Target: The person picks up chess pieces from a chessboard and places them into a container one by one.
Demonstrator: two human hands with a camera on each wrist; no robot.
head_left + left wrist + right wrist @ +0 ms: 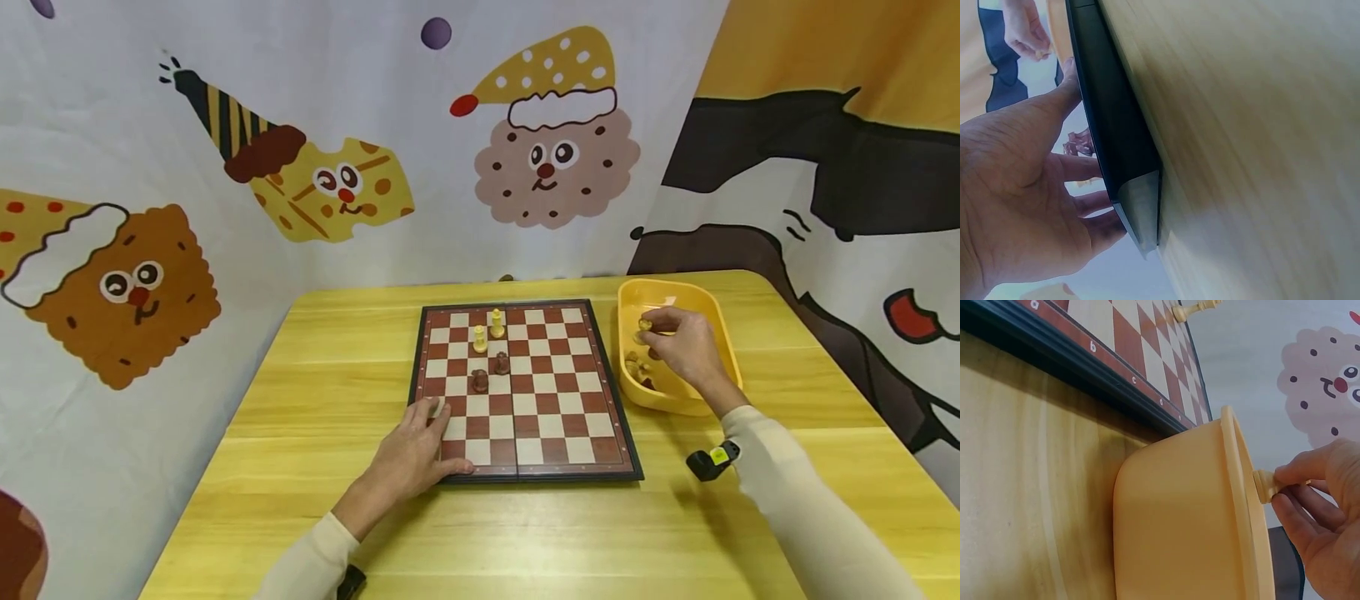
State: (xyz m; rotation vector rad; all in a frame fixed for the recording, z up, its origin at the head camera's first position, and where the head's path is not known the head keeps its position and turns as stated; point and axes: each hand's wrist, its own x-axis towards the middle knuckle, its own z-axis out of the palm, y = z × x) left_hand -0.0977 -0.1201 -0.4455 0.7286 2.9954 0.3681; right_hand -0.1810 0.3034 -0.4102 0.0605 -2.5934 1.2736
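Note:
My left hand (411, 446) rests on the near left corner of the chessboard (558, 425), its thumb and fingers spread over the edge. With thumb and fingers, my right hand (686, 346) pinches a pale yellow chess piece (1266, 485) over the yellow plastic tray (723, 350). That piece's base shows, while its upper part is hidden in the hand. On the board stand two pale yellow chess pieces, one at the back (497, 323) and one nearer (480, 339). Two dark brown pieces, one on the right (502, 363) and one on the left (480, 382), stand nearer to me.
Several loose chess pieces (637, 368) lie inside the tray, which stands just right of the board. Both are on a wooden table (300, 400). Behind the table hangs a curtain (375, 83) printed with cartoon figures.

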